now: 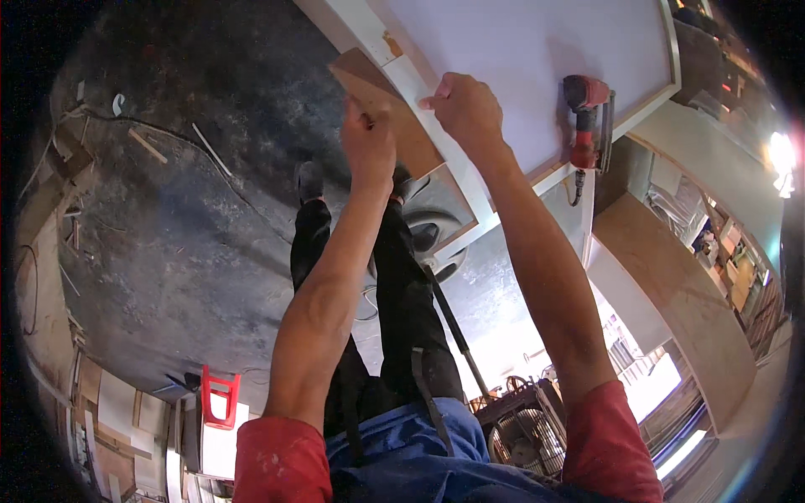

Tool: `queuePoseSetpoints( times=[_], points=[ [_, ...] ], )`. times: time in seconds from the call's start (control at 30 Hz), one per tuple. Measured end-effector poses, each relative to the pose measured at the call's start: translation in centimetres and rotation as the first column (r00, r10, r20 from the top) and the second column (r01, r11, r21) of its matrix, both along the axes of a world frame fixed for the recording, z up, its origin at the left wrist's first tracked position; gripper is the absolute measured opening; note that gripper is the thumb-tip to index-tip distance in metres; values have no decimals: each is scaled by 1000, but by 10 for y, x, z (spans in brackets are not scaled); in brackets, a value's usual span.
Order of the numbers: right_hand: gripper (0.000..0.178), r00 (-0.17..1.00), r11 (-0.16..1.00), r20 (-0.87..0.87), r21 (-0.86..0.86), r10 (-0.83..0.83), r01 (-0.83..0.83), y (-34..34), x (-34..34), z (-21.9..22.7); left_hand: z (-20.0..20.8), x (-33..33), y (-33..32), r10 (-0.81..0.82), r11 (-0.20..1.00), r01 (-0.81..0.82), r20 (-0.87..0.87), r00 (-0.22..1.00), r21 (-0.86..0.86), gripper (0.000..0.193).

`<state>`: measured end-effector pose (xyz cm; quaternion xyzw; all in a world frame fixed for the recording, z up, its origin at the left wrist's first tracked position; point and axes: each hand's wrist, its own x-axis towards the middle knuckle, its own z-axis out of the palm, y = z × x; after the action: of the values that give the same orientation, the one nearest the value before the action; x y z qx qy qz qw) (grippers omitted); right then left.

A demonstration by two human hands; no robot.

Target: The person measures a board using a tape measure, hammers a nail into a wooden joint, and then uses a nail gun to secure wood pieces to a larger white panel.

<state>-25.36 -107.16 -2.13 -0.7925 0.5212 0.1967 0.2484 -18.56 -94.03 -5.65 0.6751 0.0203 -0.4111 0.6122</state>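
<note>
A brown board lies slantwise along the white frame of a large panel with a pale face. My left hand is over the board's left side with its fingers curled closed. A small dark spot shows between those fingers, but I cannot tell whether it is an object or a gap. Above the frame's edge, right of the board, my right hand is closed too, thumb against the curled fingers. Whatever it may hold is hidden. A red and black nail gun rests on the panel's right part.
A hose runs from the nail gun. A floor fan stands behind me on the right, and a grey stand base is under the frame's corner. Wood offcuts and a cable lie on the dark floor. A red stool is behind left.
</note>
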Motion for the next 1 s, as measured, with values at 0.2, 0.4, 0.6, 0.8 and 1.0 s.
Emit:
queuePoseSetpoints(
  times=[0.2,0.4,0.6,0.8,1.0],
  points=[
    [31,992,990,-17,74,-122,123,8,-4,0,41,39,-16,157,976,-139,100,982,-169,54],
    [31,999,999,16,-20,-48,48,5,-10,-7,45,92,-108,-67,975,116,243,968,-191,77],
    [34,997,998,61,-44,-36,39,6,-8,-9,1,50,-43,-99,995,76,456,884,70,63],
    [34,998,997,51,-69,-41,45,5,-12,-12,-62,39,-31,-309,935,325,127,943,-141,66],
    [29,990,997,140,-81,26,-15,-1,-30,-16,-53,43,-37,-234,914,250,86,968,-319,57]
  ],
)
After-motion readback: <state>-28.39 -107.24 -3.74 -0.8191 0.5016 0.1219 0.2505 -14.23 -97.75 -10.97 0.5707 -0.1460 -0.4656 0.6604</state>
